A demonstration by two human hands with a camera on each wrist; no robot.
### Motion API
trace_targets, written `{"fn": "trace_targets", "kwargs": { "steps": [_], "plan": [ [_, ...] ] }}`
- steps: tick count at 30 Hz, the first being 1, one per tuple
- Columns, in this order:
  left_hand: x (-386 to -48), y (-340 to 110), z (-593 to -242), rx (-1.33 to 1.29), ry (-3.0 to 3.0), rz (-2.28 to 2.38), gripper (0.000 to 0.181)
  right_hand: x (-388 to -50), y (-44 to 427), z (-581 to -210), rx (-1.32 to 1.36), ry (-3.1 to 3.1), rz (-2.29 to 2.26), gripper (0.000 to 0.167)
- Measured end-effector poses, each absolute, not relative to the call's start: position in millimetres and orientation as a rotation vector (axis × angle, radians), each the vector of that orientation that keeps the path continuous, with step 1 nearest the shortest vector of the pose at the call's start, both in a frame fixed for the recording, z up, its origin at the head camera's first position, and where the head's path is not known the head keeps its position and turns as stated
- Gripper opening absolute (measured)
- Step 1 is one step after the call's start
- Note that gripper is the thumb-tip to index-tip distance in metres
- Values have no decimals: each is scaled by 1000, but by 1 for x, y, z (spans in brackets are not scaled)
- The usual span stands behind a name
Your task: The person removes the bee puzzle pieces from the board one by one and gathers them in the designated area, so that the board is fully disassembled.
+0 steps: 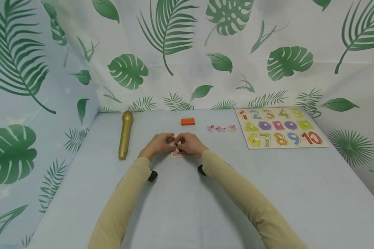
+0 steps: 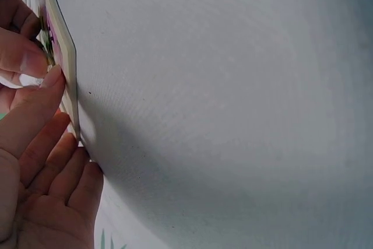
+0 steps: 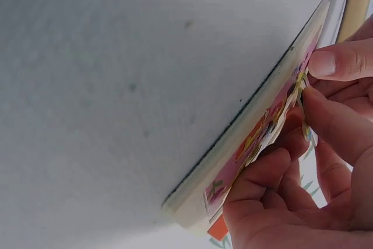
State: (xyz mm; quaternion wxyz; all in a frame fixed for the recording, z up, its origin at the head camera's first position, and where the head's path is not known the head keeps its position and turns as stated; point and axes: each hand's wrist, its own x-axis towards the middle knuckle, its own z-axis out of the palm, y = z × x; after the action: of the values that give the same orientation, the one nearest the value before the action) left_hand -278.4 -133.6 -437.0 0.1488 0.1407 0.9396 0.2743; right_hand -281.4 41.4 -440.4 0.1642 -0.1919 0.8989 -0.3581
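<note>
A small jigsaw board [image 1: 184, 156] with a pink picture lies on the table between both hands. My left hand [image 1: 160, 143] holds its left end; in the left wrist view the thumb [image 2: 44, 94] is on the face and the other fingers meet the edge. Above the board, my right hand [image 1: 190, 143] pinches a thin puzzle piece [image 3: 306, 129] between thumb and fingers, tilted against the picture. Fingers hide much of the board and the piece in the head view. Several loose pink puzzle pieces [image 1: 222, 129] lie in a row beyond the right hand.
Behind the hands lies an orange block [image 1: 187, 121]. A gold microphone-shaped object [image 1: 125, 136] lies to the left. At the back right is a wooden number-and-shape board [image 1: 316, 127]. Leaf-printed cloth [image 1: 187, 79] hangs behind the table.
</note>
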Motion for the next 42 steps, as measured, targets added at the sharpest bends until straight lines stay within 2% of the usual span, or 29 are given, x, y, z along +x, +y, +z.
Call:
{"fn": "trace_targets", "kwargs": {
  "steps": [14, 25, 31, 42],
  "plan": [
    [-280, -132, -439, 358, 2686, 788, 49, -289, 55, -441, -480, 2543, -1113, 18],
    [-279, -130, -439, 289, 2666, 822, 51, -309, 127, -434, -269, 2517, -1126, 20],
    [-277, -130, -439, 264, 2658, 843, 51, -315, 158, -433, -276, 2547, -1045, 17],
    [-278, -129, -438, 271, 2657, 836, 51, -318, 162, -436, -311, 2589, -1002, 15]
  ]
}}
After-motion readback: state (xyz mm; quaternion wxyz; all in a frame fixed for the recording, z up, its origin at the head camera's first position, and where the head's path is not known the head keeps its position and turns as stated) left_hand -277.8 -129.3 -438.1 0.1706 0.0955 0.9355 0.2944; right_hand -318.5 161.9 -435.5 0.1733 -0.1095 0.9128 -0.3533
